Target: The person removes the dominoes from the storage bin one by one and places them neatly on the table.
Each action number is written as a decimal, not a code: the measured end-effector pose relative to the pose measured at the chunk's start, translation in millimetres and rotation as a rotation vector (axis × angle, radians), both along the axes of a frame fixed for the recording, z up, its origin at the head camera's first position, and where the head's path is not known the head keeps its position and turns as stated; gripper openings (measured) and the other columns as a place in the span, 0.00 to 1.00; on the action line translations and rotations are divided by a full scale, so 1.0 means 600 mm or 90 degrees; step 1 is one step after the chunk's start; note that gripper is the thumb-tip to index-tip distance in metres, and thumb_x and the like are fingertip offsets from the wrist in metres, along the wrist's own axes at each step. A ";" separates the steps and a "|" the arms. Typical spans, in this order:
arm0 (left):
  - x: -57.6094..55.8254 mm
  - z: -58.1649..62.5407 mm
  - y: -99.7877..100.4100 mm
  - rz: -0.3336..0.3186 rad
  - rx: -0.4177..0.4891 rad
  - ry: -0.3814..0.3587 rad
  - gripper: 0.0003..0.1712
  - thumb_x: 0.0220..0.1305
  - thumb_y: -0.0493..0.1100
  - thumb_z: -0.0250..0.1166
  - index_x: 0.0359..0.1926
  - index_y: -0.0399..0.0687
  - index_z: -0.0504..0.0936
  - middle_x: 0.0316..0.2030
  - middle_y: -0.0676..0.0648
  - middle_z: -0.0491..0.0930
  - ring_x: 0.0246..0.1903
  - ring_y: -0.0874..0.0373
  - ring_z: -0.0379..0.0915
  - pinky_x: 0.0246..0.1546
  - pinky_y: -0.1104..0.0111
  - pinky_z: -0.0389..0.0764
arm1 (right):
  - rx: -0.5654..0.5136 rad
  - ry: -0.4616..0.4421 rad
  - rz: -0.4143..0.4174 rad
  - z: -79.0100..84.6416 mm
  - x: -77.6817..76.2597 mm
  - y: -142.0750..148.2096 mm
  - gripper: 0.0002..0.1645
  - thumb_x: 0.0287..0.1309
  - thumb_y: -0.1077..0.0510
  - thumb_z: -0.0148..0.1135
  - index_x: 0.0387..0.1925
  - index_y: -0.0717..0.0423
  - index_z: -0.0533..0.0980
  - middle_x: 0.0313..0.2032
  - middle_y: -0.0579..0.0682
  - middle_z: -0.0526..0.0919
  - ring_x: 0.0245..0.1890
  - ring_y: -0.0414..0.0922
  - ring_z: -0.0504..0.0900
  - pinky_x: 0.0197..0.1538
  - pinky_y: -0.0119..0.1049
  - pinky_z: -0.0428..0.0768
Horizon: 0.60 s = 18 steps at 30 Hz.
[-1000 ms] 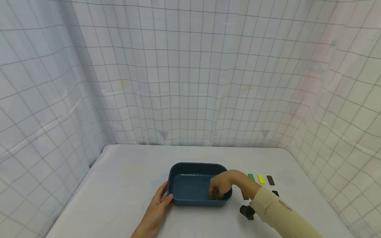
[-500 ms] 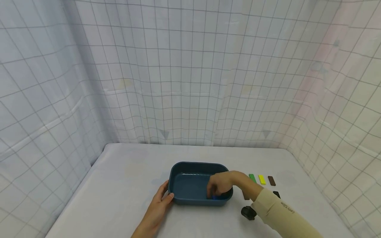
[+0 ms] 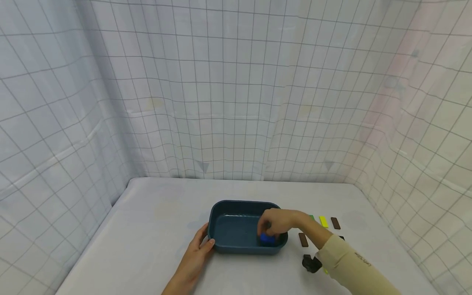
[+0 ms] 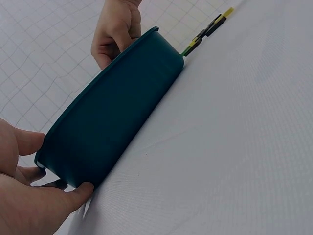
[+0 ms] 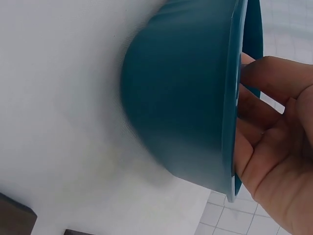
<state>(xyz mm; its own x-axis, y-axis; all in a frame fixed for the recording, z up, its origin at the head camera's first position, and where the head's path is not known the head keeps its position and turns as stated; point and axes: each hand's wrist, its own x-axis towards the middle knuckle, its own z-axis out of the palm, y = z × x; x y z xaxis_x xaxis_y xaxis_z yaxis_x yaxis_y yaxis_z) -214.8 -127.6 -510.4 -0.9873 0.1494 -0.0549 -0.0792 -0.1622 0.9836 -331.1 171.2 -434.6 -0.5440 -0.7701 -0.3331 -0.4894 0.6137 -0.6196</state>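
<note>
A dark teal rectangular tub (image 3: pixel 236 250) with rounded corners stands on the white table. My left hand (image 3: pixel 197 254) grips its left end, with the thumb at the near corner and the fingers along the outside. In the left wrist view, thumb and fingers of the left hand (image 4: pixel 29 191) bracket the tub's end. My right hand (image 3: pixel 278 221) reaches down over the right end, fingers bent inside. Its fingertips pinch a small blue block (image 3: pixel 267 239) low in the tub. In the right wrist view, the tub's wall (image 5: pixel 186 98) hides the fingertips and block.
Small flat pieces lie right of the tub: a brown one (image 3: pixel 303 239), a yellow one (image 3: pixel 323 221), a dark brown one (image 3: pixel 335 223), and others partly behind the right forearm. A black device (image 3: pixel 311 263) sits by the right wrist. Grid-patterned curtains (image 3: pixel 236 102) enclose the table.
The right hand has risen slightly and shifted a little to the right inside the tub. The blue block, hidden at first, has come into sight under its fingers. The left hand stays put.
</note>
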 end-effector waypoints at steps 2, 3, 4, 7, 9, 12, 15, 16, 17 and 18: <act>-0.001 0.000 -0.001 0.000 -0.002 0.001 0.36 0.80 0.35 0.53 0.81 0.35 0.48 0.79 0.30 0.41 0.77 0.34 0.42 0.74 0.46 0.55 | -0.013 -0.008 -0.003 0.002 0.000 0.003 0.14 0.65 0.70 0.62 0.43 0.51 0.86 0.37 0.39 0.83 0.33 0.38 0.84 0.33 0.35 0.87; -0.001 0.000 -0.001 0.002 -0.001 -0.001 0.36 0.80 0.35 0.53 0.81 0.35 0.48 0.80 0.31 0.41 0.77 0.34 0.41 0.74 0.46 0.55 | -0.019 -0.010 -0.004 0.002 -0.001 0.004 0.14 0.66 0.69 0.61 0.43 0.51 0.86 0.38 0.39 0.83 0.33 0.38 0.84 0.33 0.35 0.87; -0.001 0.000 -0.001 0.002 -0.002 -0.002 0.36 0.80 0.35 0.53 0.81 0.35 0.48 0.80 0.31 0.41 0.77 0.34 0.41 0.74 0.46 0.55 | -0.026 -0.013 -0.005 0.003 0.000 0.006 0.14 0.66 0.69 0.61 0.43 0.51 0.86 0.38 0.39 0.84 0.34 0.38 0.84 0.34 0.35 0.87; -0.001 0.001 -0.001 0.002 -0.003 -0.004 0.37 0.80 0.35 0.53 0.81 0.35 0.48 0.80 0.31 0.40 0.77 0.34 0.39 0.74 0.46 0.55 | -0.047 -0.030 -0.015 0.009 0.002 0.012 0.13 0.68 0.69 0.61 0.45 0.53 0.86 0.40 0.40 0.84 0.37 0.40 0.84 0.35 0.37 0.88; -0.002 0.001 -0.001 0.002 0.000 -0.004 0.37 0.80 0.35 0.53 0.81 0.35 0.48 0.80 0.31 0.40 0.78 0.33 0.37 0.74 0.45 0.54 | -0.063 -0.040 -0.028 0.011 0.004 0.020 0.12 0.68 0.68 0.61 0.46 0.54 0.86 0.41 0.41 0.85 0.39 0.41 0.85 0.36 0.38 0.88; -0.002 0.001 -0.001 0.000 0.002 -0.001 0.37 0.80 0.35 0.53 0.81 0.35 0.47 0.80 0.30 0.40 0.77 0.31 0.33 0.74 0.44 0.53 | -0.087 -0.049 -0.047 0.015 0.007 0.039 0.11 0.69 0.67 0.61 0.48 0.56 0.85 0.42 0.43 0.85 0.39 0.43 0.85 0.37 0.39 0.88; -0.002 0.000 -0.001 -0.003 0.001 -0.001 0.37 0.80 0.35 0.53 0.81 0.35 0.47 0.80 0.30 0.39 0.77 0.31 0.32 0.74 0.44 0.53 | -0.118 -0.059 -0.070 0.016 0.010 0.063 0.11 0.71 0.65 0.62 0.51 0.59 0.84 0.43 0.46 0.84 0.40 0.46 0.86 0.39 0.40 0.89; -0.002 -0.001 -0.002 -0.004 0.001 -0.001 0.37 0.80 0.35 0.53 0.81 0.35 0.47 0.80 0.30 0.40 0.77 0.31 0.33 0.74 0.44 0.53 | -0.131 -0.065 -0.079 0.018 0.011 0.073 0.12 0.71 0.65 0.61 0.51 0.60 0.84 0.44 0.47 0.84 0.40 0.46 0.86 0.39 0.40 0.89; -0.002 -0.001 -0.002 -0.003 -0.001 -0.001 0.37 0.80 0.35 0.53 0.81 0.35 0.47 0.80 0.31 0.40 0.77 0.31 0.34 0.74 0.44 0.53 | -0.144 -0.070 -0.088 0.019 0.013 0.082 0.12 0.71 0.65 0.61 0.52 0.62 0.83 0.45 0.49 0.84 0.41 0.48 0.86 0.40 0.41 0.89; -0.002 -0.001 -0.003 -0.002 -0.001 -0.002 0.37 0.80 0.35 0.53 0.81 0.36 0.47 0.80 0.31 0.40 0.78 0.32 0.34 0.74 0.44 0.53 | -0.159 -0.078 -0.099 0.020 0.014 0.091 0.12 0.71 0.65 0.61 0.53 0.63 0.83 0.46 0.50 0.84 0.41 0.49 0.87 0.40 0.42 0.89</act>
<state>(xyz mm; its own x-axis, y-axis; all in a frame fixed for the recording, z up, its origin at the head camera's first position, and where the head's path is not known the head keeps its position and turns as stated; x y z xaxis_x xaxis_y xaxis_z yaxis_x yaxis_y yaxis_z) -216.2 -129.2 -510.9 -0.9867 0.1520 -0.0576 -0.0820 -0.1598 0.9837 -322.4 225.8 -422.6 -0.6297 -0.7465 -0.2149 -0.3135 0.4973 -0.8090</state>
